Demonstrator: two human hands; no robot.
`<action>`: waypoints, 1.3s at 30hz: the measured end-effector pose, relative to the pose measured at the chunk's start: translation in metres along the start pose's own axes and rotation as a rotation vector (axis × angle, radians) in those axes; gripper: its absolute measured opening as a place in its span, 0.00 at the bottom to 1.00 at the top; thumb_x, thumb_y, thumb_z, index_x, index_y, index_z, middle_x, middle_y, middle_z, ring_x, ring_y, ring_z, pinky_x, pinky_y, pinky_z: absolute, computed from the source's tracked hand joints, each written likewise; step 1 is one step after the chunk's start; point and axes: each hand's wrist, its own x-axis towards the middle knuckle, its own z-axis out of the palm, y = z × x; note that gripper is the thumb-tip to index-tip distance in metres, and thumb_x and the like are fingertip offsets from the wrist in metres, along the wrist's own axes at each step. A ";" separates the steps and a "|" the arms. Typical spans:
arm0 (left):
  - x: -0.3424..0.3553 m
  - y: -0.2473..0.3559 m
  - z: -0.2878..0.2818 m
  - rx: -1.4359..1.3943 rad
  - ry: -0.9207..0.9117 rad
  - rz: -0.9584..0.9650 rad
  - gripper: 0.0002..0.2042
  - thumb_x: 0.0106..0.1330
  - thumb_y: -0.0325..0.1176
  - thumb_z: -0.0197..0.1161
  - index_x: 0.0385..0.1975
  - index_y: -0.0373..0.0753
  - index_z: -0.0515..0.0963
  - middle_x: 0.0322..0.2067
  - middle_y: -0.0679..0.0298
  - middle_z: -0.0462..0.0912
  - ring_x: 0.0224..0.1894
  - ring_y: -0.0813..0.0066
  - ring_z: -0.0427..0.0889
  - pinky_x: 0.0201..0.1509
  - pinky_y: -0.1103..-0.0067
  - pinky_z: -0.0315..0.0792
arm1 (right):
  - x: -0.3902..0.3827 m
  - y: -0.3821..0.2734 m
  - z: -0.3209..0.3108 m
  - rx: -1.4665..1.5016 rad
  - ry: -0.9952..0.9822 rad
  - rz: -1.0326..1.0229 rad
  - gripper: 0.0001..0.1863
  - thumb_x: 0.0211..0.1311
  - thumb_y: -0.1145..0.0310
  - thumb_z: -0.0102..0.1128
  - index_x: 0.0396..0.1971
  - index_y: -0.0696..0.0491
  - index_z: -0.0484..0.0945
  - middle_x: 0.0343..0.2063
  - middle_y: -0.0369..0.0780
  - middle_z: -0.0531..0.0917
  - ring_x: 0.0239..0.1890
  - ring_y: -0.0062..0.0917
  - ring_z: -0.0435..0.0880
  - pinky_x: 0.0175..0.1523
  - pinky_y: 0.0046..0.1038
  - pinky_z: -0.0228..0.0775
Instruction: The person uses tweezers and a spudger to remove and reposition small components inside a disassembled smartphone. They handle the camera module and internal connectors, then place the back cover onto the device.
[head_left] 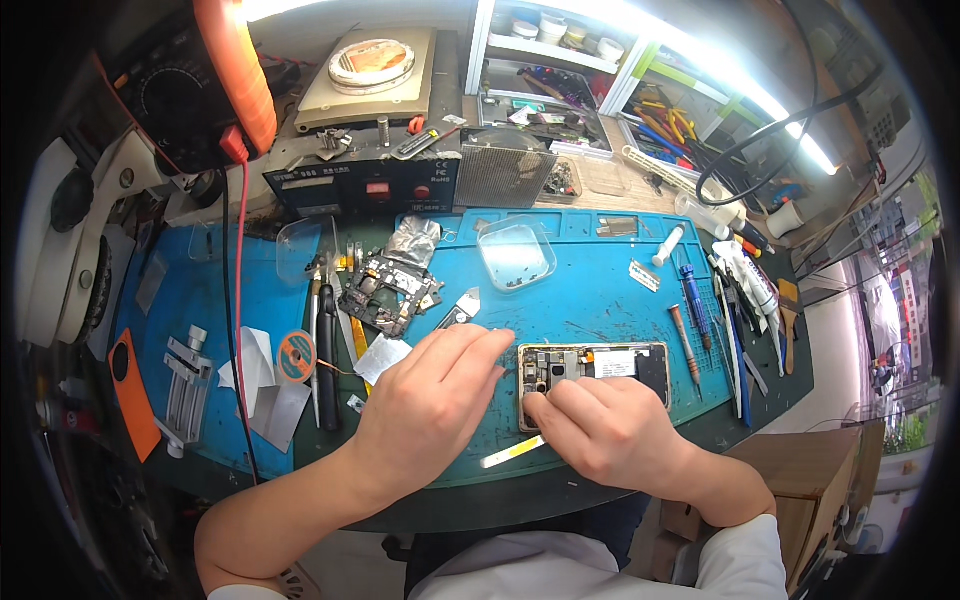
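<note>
Pressure from the right grip [610, 428] could damage the opened, gold-rimmed rectangular phone [573, 363]. Whether that grip holds anything is hidden.

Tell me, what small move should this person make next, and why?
Perhaps steady the opened phone with the left hand: the right hand is over its near left part, while the left hand is just to its left, holding nothing visible.

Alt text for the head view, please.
A person's right hand partly covers an opened phone on a blue mat, the left hand to its left. Loose circuit boards and a clear tray lie farther back, a blue screwdriver to the right.
</note>
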 end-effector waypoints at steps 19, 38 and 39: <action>0.003 0.014 -0.018 0.183 -0.321 0.203 0.21 0.58 0.24 0.71 0.54 0.38 0.87 0.46 0.63 0.85 0.47 0.62 0.88 0.43 0.69 0.82 | -0.059 -0.025 -0.004 0.787 0.343 0.458 0.23 0.66 0.66 0.80 0.57 0.62 0.87 0.41 0.47 0.91 0.36 0.35 0.90 0.39 0.31 0.83; 0.005 0.016 -0.020 0.240 -0.369 0.207 0.23 0.57 0.24 0.67 0.55 0.36 0.88 0.46 0.61 0.85 0.47 0.62 0.88 0.47 0.69 0.83 | -0.047 -0.033 0.015 0.394 0.364 0.276 0.16 0.56 0.74 0.76 0.45 0.60 0.91 0.43 0.45 0.92 0.39 0.30 0.94 0.41 0.27 0.88; 0.005 0.016 -0.020 0.239 -0.368 0.208 0.23 0.57 0.23 0.67 0.55 0.36 0.88 0.46 0.61 0.85 0.47 0.61 0.88 0.47 0.69 0.83 | -0.047 -0.033 0.015 0.391 0.362 0.275 0.16 0.56 0.74 0.75 0.45 0.60 0.91 0.43 0.45 0.92 0.40 0.30 0.94 0.42 0.27 0.88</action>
